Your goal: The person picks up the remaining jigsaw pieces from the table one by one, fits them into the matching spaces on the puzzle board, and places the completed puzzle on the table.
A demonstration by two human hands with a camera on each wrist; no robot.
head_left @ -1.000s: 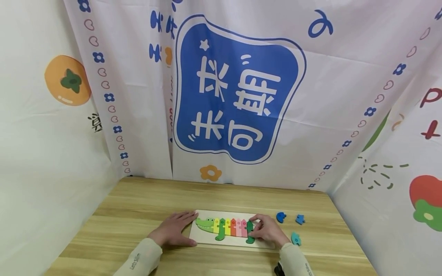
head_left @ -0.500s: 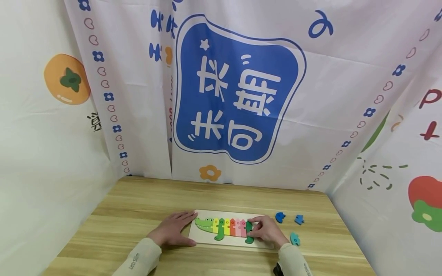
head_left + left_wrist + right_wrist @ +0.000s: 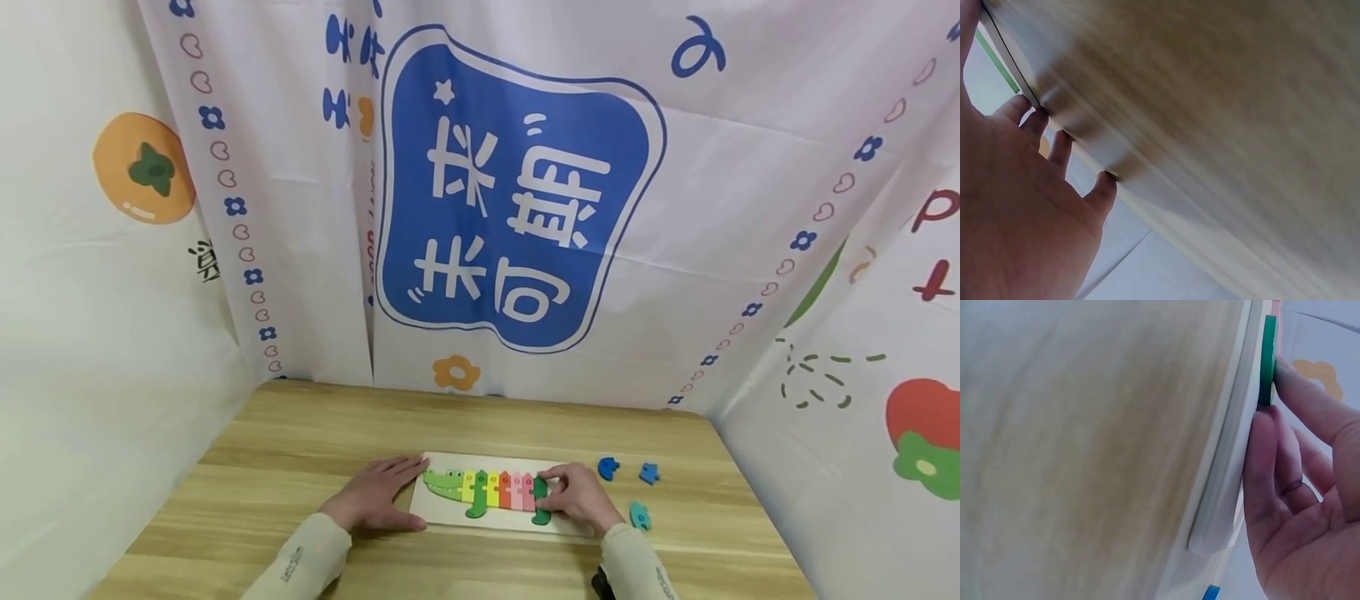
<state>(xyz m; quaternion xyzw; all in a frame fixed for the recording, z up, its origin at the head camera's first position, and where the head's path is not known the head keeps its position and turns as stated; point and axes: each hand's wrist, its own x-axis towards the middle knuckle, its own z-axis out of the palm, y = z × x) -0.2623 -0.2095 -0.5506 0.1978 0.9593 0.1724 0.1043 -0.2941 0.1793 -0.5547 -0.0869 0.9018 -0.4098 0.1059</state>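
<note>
Under the right hand lies the pale puzzle board, and the fingertips of that hand press against the dark green piece, with a finger on each side of it in the right wrist view; the piece sits at the tail end of the crocodile row, touching the pink piece just left of the hand. Left of that run the red, yellow and green pieces up to the crocodile head. At the board's far left end the left hand rests flat with fingers spread and straight, its fingertips against the board's edge on the wooden table. Just right of the right hand, off the board, lie three loose pieces well apart from each other: a teal piece nearest the wrist, a dark blue rounded piece beyond the knuckles, and a blue piece farther right. Printed cloth hangs behind the table.
</note>
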